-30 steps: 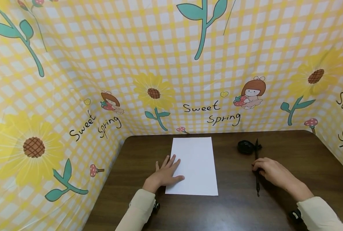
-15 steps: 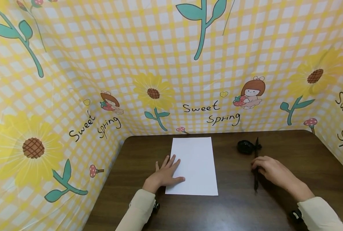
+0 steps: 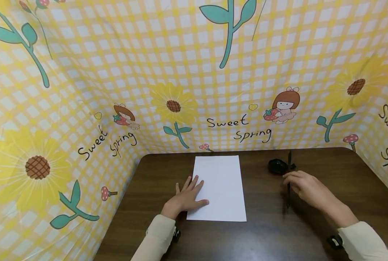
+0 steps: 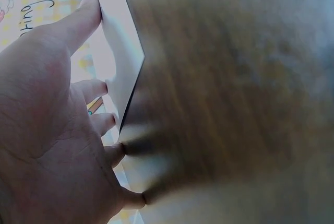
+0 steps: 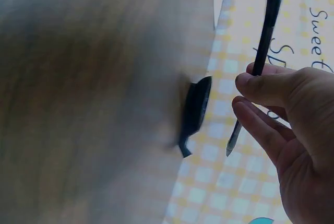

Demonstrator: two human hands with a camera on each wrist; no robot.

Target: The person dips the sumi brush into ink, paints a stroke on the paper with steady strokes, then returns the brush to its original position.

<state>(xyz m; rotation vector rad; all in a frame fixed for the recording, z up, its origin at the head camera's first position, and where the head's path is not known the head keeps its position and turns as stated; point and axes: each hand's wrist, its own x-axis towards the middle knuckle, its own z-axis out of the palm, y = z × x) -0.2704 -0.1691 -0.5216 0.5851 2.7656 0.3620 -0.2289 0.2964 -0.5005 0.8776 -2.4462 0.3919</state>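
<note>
My left hand (image 3: pixel 185 197) lies with its fingers spread over the left edge of a blank white sheet of paper (image 3: pixel 223 185). In the left wrist view, the thumb and a few fingertips meet the sheet (image 4: pixel 122 41), while the little finger (image 4: pixel 134 199) touches the wood beyond it. Between thumb and fingers, my right hand (image 3: pixel 308 188) pinches a slim black calligraphy brush (image 5: pixel 265 38) around its middle. Its pointed tip (image 5: pixel 233 143) faces the back of the table, and the looped end points towards me. The brush is raised off the tabletop, with its shadow underneath.
A shiny black lump (image 3: pixel 277 166), which looks like a tied-up plastic bundle, sits at the back right, just beyond the right hand. The dark wooden table (image 3: pixel 220 241) is enclosed by a yellow checked cloth (image 3: pixel 194 72) at the back and sides.
The right hand has lifted the brush from the table and moved slightly up and back with it. The left hand and the paper stay put.
</note>
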